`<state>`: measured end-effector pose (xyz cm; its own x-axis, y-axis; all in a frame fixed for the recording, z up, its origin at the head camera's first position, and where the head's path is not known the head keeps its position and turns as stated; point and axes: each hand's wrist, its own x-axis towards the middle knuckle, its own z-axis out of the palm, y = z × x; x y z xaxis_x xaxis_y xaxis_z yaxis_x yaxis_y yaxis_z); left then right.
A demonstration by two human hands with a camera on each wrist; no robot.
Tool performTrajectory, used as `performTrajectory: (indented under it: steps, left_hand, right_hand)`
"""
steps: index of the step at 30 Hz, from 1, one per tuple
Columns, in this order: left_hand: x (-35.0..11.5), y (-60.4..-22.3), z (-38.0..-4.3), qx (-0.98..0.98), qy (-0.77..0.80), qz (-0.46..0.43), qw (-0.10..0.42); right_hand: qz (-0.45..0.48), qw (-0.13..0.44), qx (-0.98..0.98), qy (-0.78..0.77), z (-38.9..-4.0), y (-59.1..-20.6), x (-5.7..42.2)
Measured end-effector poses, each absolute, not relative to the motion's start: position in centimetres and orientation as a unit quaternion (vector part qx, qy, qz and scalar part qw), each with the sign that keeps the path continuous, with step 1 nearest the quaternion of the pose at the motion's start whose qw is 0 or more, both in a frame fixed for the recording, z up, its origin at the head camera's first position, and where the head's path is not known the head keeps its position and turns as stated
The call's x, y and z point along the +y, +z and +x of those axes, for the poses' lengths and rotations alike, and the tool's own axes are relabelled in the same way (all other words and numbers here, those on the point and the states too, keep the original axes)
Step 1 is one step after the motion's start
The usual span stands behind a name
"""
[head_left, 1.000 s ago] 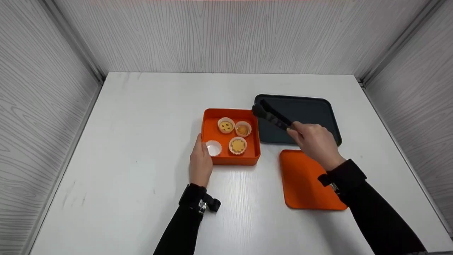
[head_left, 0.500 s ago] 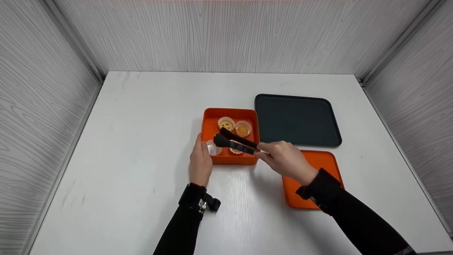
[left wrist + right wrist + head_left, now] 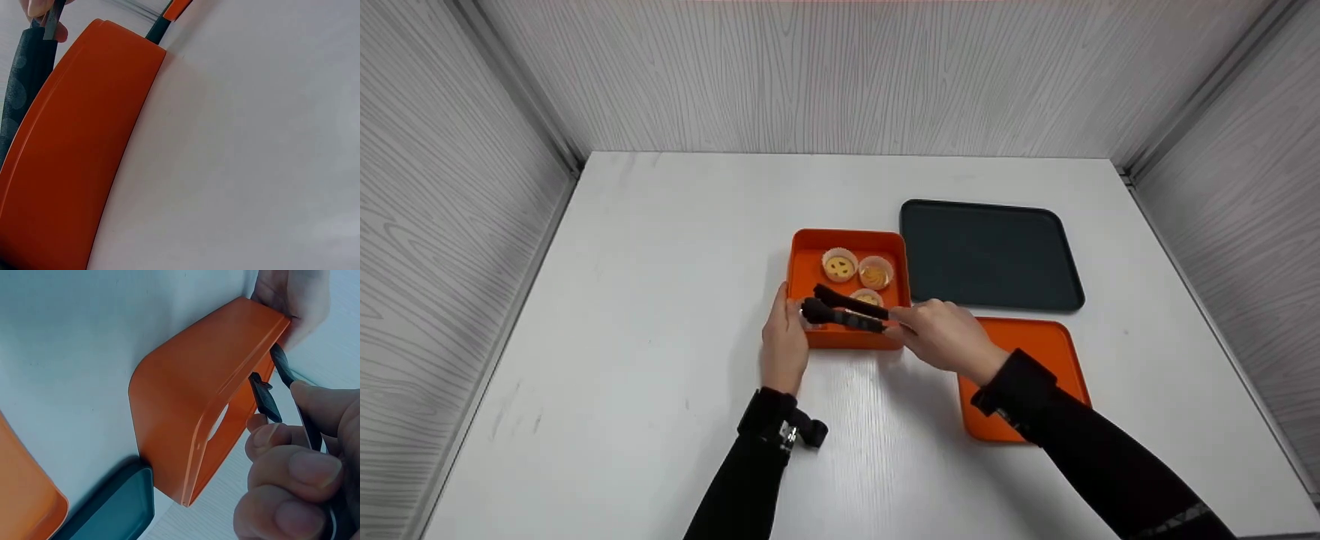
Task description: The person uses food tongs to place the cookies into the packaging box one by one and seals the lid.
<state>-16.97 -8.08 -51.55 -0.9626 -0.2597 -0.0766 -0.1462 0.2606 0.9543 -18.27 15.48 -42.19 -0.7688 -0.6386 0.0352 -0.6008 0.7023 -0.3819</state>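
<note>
An orange square box (image 3: 847, 341) stands mid-table, holding three cookies in white paper cups: one with dark spots (image 3: 839, 266), a swirled one (image 3: 875, 274) and a third (image 3: 868, 298) partly behind the tongs. A fourth paper cup (image 3: 804, 319), at the near left corner, is mostly covered. My left hand (image 3: 784, 345) holds the box by its left wall near that corner, thumb at the rim. My right hand (image 3: 945, 337) grips black tongs (image 3: 851, 321), whose tips stand a little apart over the fourth cup. I cannot tell whether the tips hold a cookie.
A dark rectangular tray (image 3: 990, 255) lies right of the box, close against it. Nearer to me is a flat orange tray (image 3: 1035, 337), partly under the right forearm. Pale wood-grain panels (image 3: 840, 75) enclose the table at the back and sides.
My right hand has brought the tongs from over the dark tray leftward and nearer me, across the box to its near left cup. My left hand has stayed at the box.
</note>
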Motion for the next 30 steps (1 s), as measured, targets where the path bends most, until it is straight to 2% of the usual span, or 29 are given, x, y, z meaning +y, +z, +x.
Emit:
performTrajectory:
  steps: [9,18,30]
  left_hand:
    - [-8.3,-51.6,-16.8,-0.792,-0.596,0.126,0.044]
    - [-8.2,-51.6,-16.9,-0.797,-0.589,0.127,0.047]
    - [-7.8,-51.7,-17.2,-0.794,-0.592,0.125,0.06]
  right_hand:
    - [-0.32,0.059,0.935,-0.143,-18.7,-42.3,14.2]
    - [-0.313,0.044,0.944,-0.094,-18.9,-42.2,14.1]
    - [-0.319,-0.026,0.947,-0.033,-19.2,-42.3,14.5]
